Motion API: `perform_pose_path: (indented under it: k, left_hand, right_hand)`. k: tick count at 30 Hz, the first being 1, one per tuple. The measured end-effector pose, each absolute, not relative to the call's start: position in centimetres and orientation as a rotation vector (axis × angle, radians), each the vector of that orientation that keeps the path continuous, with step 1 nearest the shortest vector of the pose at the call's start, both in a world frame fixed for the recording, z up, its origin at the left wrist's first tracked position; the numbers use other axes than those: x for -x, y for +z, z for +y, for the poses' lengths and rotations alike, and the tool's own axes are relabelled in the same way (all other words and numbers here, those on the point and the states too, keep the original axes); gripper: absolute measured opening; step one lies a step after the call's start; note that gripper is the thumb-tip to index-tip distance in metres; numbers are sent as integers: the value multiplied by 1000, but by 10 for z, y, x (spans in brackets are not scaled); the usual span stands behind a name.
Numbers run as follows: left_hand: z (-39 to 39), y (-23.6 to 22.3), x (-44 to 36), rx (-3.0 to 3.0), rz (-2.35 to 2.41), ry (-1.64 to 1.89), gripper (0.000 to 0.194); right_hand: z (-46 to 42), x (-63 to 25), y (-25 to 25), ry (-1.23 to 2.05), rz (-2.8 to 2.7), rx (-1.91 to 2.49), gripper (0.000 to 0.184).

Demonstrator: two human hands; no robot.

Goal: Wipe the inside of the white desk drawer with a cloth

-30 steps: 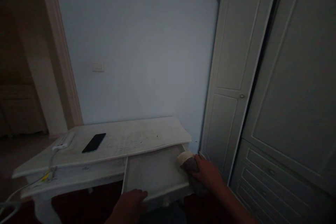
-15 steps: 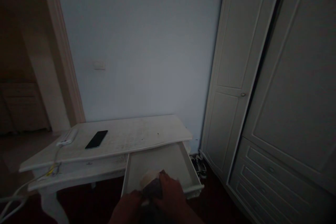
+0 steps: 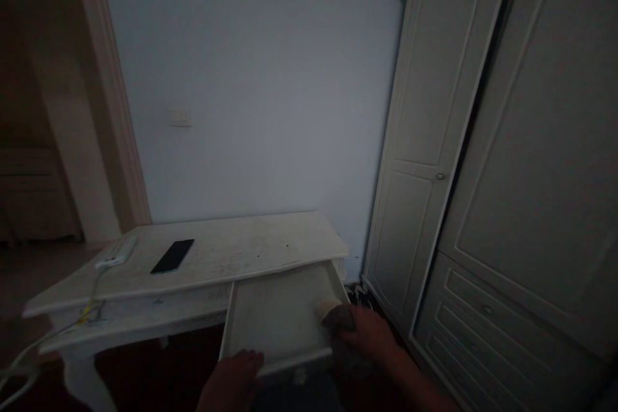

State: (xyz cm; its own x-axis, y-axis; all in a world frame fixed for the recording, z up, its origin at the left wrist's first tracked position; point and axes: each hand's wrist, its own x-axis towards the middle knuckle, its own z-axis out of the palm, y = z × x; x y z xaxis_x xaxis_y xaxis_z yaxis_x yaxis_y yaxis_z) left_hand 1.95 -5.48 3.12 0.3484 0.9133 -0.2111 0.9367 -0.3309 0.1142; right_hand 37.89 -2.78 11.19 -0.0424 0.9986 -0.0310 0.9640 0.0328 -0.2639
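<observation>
The drawer (image 3: 277, 317) is pulled out from the front of the white bench (image 3: 270, 238). At the drawer's front left corner, my left hand (image 3: 235, 374) has its fingers bent over the edge, partly closed on it. At the drawer's right side, my right hand (image 3: 367, 331) is closed around a bunched cloth (image 3: 337, 317), cream at one end and grey below; in this dim light it could be a sock or mitt. The cloth's cream end reaches over the drawer's inside, and its grey part hangs by the front right corner.

Left of the drawer, up on the bench top, lies a black smartphone (image 3: 172, 256), with a white power strip (image 3: 116, 252) farther left. Right of the drawer stands the wardrobe (image 3: 415, 219), with shoes (image 3: 360, 296) on the floor between them.
</observation>
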Motion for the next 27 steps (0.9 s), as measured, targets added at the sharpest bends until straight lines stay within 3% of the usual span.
perform_pose_path:
  k: [4,18,22,25,27]
  left_hand:
    - [-55,31,-19,-2402,1676,-160,56]
    - [-53,31,-17,-2471,1622,8,52]
    - [-54,16,11,-2412,1708,58,60]
    - [-55,-4,36,-2397,1874,313,71]
    - [-55,-20,46,-2346,1934,451,90]
  right_hand:
    - [-22,-360,109,232,-2190,2079,42]
    - [-16,-251,101,431,-2379,1819,64]
    - [3,-281,108,456,-2408,1853,68]
    - [23,-314,121,234,-2527,1827,66]
    - [34,-333,128,54,-2580,1811,64]
